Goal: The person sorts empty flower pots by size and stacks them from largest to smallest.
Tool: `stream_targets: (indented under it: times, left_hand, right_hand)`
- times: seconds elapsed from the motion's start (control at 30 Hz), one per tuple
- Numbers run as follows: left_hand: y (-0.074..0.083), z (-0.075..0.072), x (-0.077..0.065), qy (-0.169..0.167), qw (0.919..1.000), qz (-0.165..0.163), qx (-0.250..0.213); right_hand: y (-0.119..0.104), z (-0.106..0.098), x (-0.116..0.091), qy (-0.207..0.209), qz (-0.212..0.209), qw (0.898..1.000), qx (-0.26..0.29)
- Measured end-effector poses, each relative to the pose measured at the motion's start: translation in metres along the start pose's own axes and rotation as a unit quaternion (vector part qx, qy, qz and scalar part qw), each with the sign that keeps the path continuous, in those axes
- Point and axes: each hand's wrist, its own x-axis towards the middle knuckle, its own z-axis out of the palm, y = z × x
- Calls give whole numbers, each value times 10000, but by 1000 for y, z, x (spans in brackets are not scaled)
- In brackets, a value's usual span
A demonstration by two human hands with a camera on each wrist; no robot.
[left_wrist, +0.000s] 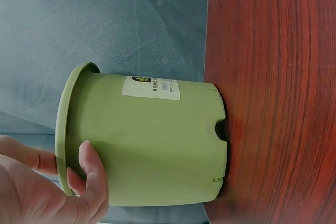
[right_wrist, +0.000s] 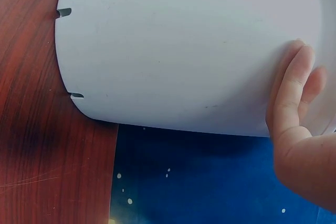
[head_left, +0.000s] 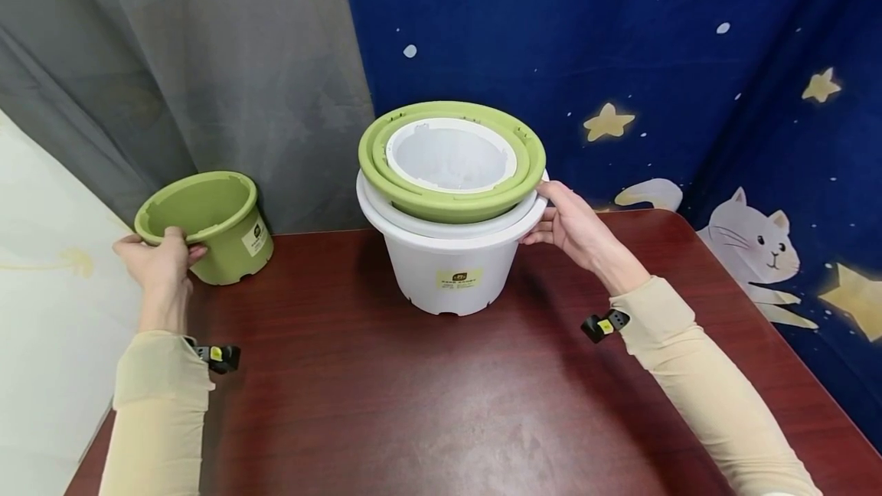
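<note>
At the back left of the table, a green plastic flowerpot [head_left: 230,255] stands upright with a label on its side. My left hand [head_left: 160,260] grips its rim, thumb over the top and fingers under the lip. Toward the middle stands a nested stack, with a large white flowerpot [head_left: 413,266] outermost. Inside it sit another white pot, green pots [head_left: 451,210] and a small white pot [head_left: 451,155] innermost. My right hand [head_left: 575,228] holds the large white pot's rim from the right. In the right wrist view, its fingers [right_wrist: 290,95] lie against the white wall under the rim.
Both pots stand on a dark red wooden table [head_left: 386,396], close to its back edge. Behind it hang a grey curtain [head_left: 276,60] and a blue curtain [head_left: 689,98] with stars and a cat. A white surface [head_left: 48,312] borders the left side.
</note>
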Motion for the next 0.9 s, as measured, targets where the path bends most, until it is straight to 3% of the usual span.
stream_targets:
  times: [0.43, 0.7, 0.9]
  left_hand:
    - [5, -1, -5, 98, 9997, 22, -224]
    - [15, 3, -19, 30, 9984, 441, -346]
    - [25, 8, -32, -74, 9973, 570, -447]
  right_hand:
    - [0, 0, 1, 35, 26, 10000, 23]
    - [0, 0, 1, 30, 12, 10000, 9]
    - [0, 0, 1, 26, 14, 10000, 6]
